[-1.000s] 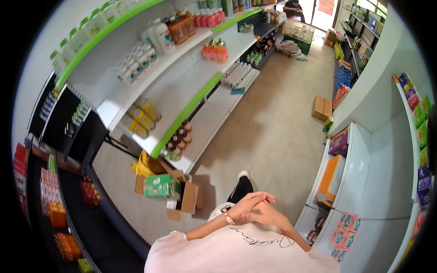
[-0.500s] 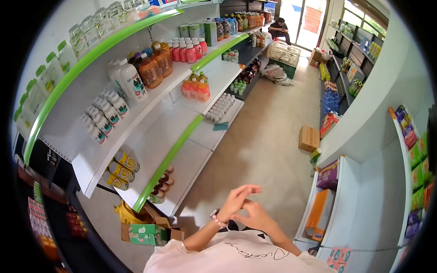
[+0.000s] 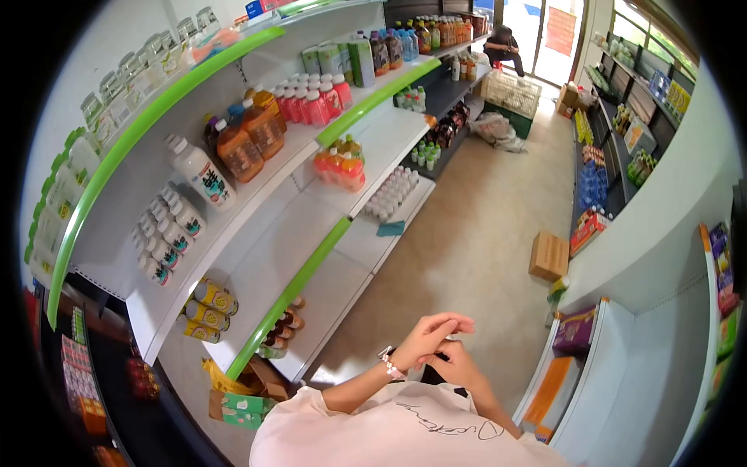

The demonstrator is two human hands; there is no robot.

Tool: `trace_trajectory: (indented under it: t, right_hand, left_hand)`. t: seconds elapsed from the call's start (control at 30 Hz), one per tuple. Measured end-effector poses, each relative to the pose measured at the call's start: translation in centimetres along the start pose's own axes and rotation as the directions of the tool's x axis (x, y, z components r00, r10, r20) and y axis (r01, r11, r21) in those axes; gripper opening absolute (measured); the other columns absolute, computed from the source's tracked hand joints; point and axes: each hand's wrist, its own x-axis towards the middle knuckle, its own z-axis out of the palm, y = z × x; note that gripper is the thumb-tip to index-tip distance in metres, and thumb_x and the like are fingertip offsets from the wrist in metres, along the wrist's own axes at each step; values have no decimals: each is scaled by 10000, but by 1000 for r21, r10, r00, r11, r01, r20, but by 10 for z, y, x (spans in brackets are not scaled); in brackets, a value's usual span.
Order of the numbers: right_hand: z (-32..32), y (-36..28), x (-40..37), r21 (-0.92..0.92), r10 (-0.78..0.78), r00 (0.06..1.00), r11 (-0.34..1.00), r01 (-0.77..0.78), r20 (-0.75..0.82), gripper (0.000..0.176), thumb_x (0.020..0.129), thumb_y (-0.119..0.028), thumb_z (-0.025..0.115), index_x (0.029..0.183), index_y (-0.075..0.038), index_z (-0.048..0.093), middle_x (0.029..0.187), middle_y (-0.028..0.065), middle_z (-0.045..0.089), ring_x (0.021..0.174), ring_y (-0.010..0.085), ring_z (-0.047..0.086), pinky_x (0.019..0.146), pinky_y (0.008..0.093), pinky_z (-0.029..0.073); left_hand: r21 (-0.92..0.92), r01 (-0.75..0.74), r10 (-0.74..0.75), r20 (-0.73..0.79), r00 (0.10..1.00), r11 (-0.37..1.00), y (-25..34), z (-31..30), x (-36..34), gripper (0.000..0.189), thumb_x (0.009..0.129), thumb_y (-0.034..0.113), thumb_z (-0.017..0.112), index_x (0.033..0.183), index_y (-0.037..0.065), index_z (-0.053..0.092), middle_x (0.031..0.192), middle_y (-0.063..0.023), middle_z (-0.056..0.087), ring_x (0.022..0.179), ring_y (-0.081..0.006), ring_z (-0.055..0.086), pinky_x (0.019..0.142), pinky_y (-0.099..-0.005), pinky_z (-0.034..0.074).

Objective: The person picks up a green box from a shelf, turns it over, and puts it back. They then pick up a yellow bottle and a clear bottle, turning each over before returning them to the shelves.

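Note:
In front of my chest my two hands meet. My left hand (image 3: pixel 426 342), with a pink-and-white bracelet and a watch on its wrist, has its fingers stretched out and slightly bent over my right hand. My right hand (image 3: pixel 461 366) touches it from below, fingers loosely bent and partly hidden. I see no object in either hand. To the left, a white shelf unit (image 3: pixel 257 226) with green edging carries white bottles (image 3: pixel 204 173), orange-brown bottles (image 3: pixel 240 152), pink bottles (image 3: pixel 315 107) and yellow cans (image 3: pixel 207 315).
An aisle floor (image 3: pixel 447 233) leads to a bright doorway, where a person (image 3: pixel 502 50) sits. A cardboard box (image 3: pixel 549 255) stands at the right of the aisle. White shelving (image 3: pixel 615 335) holds boxes at right. An opened green carton (image 3: pixel 240 409) lies by the left shelf.
My view has shifted slightly left and tilted, so the aisle and door sit further right. My hands have drawn closer together, the right fingers tucked further under the left hand.

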Motion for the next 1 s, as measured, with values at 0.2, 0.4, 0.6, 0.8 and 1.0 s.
trace_trajectory:
  t: [0.2,0.4,0.6,0.8,1.0]
  right_hand:
    - [-104,5,38,17,-45,995,999,44,91,108,866,-74,578,894,13,637,776,68,675,761,157,620,756,309,481]
    - [-172,18,73,57,-42,984,998,33,176,138,871,-39,546,972,19,620,867,111,672,841,195,622,772,325,475]
    - [-195,12,130,-265,-100,967,950,163,236,352,819,-260,670,1030,14,606,986,150,631,918,280,598,805,368,455]
    - [-196,29,227,-284,-87,959,945,165,270,407,778,-302,700,1014,16,608,978,166,618,885,312,589,779,382,465]
    - [-189,39,361,-167,-184,880,945,281,438,237,750,-111,650,947,14,614,916,170,612,842,345,573,736,414,470]
  left_hand:
    - [-46,26,-26,0,1000,999,-2,11,99,315,973,189,403,1169,2,563,1088,-110,623,998,-142,563,828,-240,456]
    - [-47,300,-303,-56,951,953,23,11,166,298,960,203,431,1159,38,578,1090,-80,629,831,-52,555,568,-156,443]
    - [8,2,1,-285,959,1000,2,-20,202,266,947,170,471,1135,20,584,1086,-65,621,982,-121,581,821,-256,466]
    - [37,74,-49,-452,891,997,17,-102,236,269,950,178,474,1129,10,583,1073,-79,626,1045,-135,572,884,-265,445]
    - [45,-34,50,-440,897,998,80,-201,267,293,961,167,446,1164,-14,553,1123,-95,602,1057,-143,556,892,-275,438]
